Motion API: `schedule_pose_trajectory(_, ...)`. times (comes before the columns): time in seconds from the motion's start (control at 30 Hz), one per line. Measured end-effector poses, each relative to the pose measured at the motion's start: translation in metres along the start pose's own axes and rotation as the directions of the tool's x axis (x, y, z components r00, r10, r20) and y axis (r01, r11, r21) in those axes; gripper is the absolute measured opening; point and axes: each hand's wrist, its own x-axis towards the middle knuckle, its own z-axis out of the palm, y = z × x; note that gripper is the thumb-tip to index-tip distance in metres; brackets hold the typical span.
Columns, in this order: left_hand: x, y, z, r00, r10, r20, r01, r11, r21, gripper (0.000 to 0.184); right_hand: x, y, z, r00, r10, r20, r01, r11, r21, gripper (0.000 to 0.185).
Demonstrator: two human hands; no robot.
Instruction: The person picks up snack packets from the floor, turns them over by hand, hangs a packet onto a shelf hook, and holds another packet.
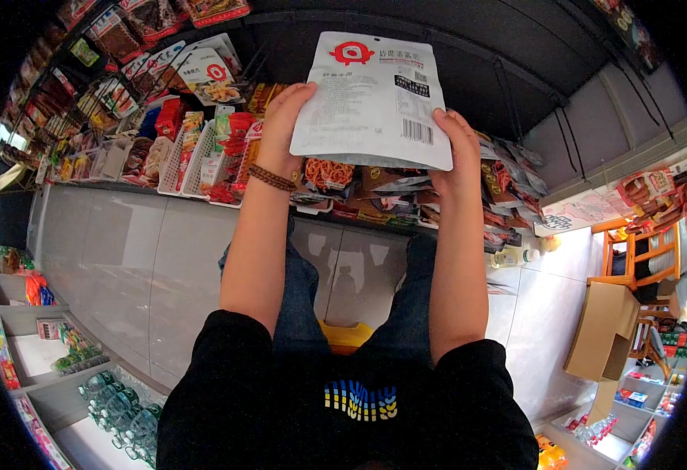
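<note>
A white snack pouch (367,102) with a red logo, printed text and a barcode is held up in front of me. Its printed face is turned toward the camera. My left hand (284,121) grips its left edge, a brown beaded bracelet on the wrist. On the opposite edge my right hand (458,145) is closed, with the thumb on the front; the fingers behind the pouch are partly hidden. Just below the pouch lie packaged snacks, among them a bag of orange-red rings (329,174).
White plastic baskets (194,168) of packets line the low shelf at left. Pouches hang from black hooks (570,141). A bottle (514,257) and an open cardboard box (600,329) stand on the right. Several water bottles (124,407) fill a shelf at lower left.
</note>
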Motion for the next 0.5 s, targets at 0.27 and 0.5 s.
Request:
schedule_pose_trajectory(0.27,-0.001,-0.0011,0.0014,0.998,0.052,0.045,-0.055,0.997,0.057,0.014,-0.0007,0.0001,0.002,0.999,-0.033,-0.015,0.033,0.999,-0.001,0.009)
schedule_pose_trajectory(0.5,-0.0053,0.0006,0.0056,0.997,0.081,0.009,-0.082,0.991,0.103,0.015,0.0001,-0.001,0.003,0.998,-0.027,-0.055,0.025,0.999,-0.032,0.005)
